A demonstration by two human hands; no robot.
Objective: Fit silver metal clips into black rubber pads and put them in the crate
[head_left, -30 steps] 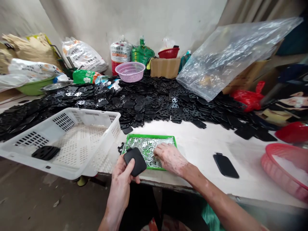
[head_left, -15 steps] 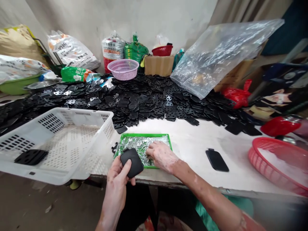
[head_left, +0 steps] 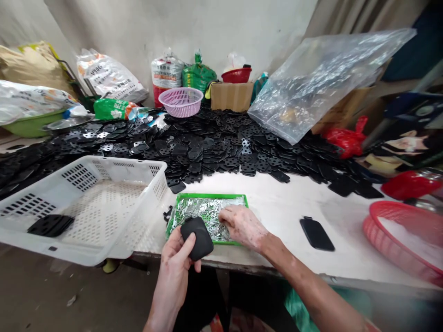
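The left hand [head_left: 178, 258] is closed around a black pad [head_left: 196, 239]; the thumb lies flat on top and the other fingers are tucked under it; the pad has round corners and leans, with its little tab pointing up and away, a bit to the left. The green tray [head_left: 212, 196] sits on the table [head_left: 273, 221] just past the pad, with its long side going left to right; it is full of shiny metal pins [head_left: 197, 207]; the pad and the left hand hide its near left corner. The right hand [head_left: 244, 226] is the nearer one to the pins; it reaches in at the right part of the tray, with its fingers bent, close together and pointing down; I cannot tell if it has hold of a pin. The pad is to the left of the right hand, near but not touching.

The white basket [head_left: 161, 184] stands left of the tray, with some black plates [head_left: 51, 225] inside; its high side would be in the way of the left hand going left; behind the tray is a big pile of black pieces [head_left: 221, 147]; off to the right lies one flat black piece [head_left: 316, 234], and past that stands a pink basket [head_left: 408, 206].
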